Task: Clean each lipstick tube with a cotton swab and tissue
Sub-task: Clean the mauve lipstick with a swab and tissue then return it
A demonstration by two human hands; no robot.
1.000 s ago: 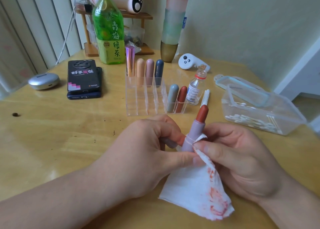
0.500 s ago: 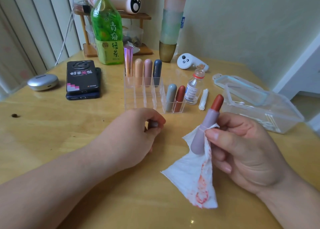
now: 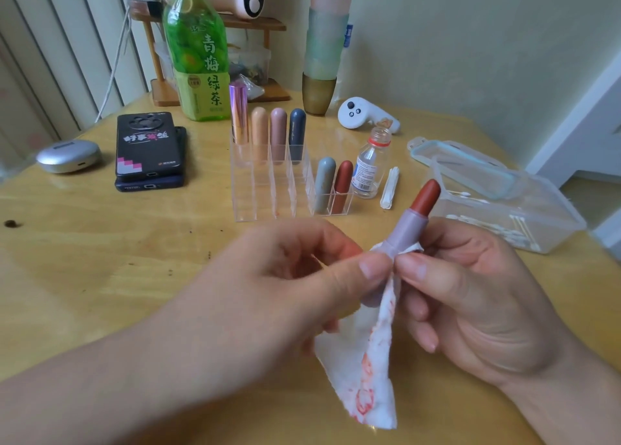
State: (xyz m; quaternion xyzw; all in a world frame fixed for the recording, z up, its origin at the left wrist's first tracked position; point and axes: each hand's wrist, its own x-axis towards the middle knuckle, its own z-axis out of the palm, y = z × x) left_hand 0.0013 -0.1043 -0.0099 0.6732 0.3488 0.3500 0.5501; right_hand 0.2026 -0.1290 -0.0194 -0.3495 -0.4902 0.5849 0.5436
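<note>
Gripped the uncapped lipstick tube [image 3: 408, 229] in the right hand [image 3: 470, 293], with thumb and curled fingers closed round its lower barrel. Held it tilted, with the red bullet up and away from the palm. Wrapped a white tissue [image 3: 363, 377], smeared with red, about the base of the barrel and let the rest hang below both hands toward the desk [image 3: 100, 259]. Pinched that tissue against the tube with the thumb and forefinger of the left hand [image 3: 285, 283], with the thumb tip just beside the right thumb and a fold of tissue between them. Could not tell the finer finger placement through the motion blur on the left hand.

Showed, beyond the left hand, a clear organiser [image 3: 265, 192] with six capped lipsticks [image 3: 279, 132], four in the back row and two at the front corner nearest the right hand. Showed, just beyond the bullet, a small open bottle [image 3: 369, 165] touching the organiser, with a few cotton swabs [image 3: 389, 189] lying beside it. Showed, beyond the right hand, a clear box [image 3: 554, 222] of more swabs, with its lid [image 3: 470, 165] resting across the far rim. Showed, far beyond the left hand, two stacked phones [image 3: 148, 145], a silver case [image 3: 67, 155], a green tea bottle [image 3: 198, 58] and a white controller [image 3: 363, 115]
</note>
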